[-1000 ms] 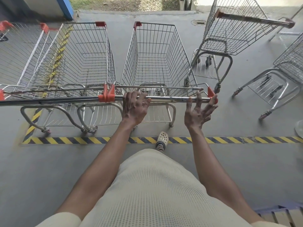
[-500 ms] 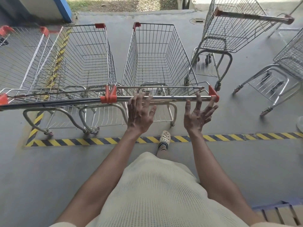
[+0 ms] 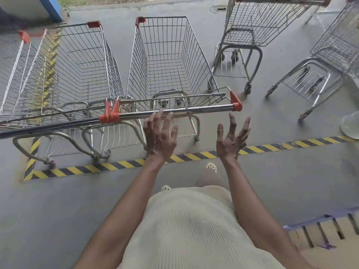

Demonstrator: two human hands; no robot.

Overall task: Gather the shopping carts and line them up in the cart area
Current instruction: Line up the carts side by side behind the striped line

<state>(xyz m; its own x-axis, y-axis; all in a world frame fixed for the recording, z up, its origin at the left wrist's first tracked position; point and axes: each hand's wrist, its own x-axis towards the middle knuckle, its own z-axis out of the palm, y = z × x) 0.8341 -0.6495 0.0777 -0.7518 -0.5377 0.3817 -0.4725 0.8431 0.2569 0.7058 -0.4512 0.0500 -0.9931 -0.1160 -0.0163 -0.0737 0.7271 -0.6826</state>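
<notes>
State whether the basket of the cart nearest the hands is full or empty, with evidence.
Empty: the wire basket holds nothing; only bare mesh and grey floor show through it.

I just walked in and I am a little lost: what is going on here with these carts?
A person stands behind a row of carts parked side by side beyond the striped line. Both hands are open and hold nothing: the left hand has its fingertips at the handle of the nearest cart, the right hand is off it. Two loose carts wait on the right.
</notes>
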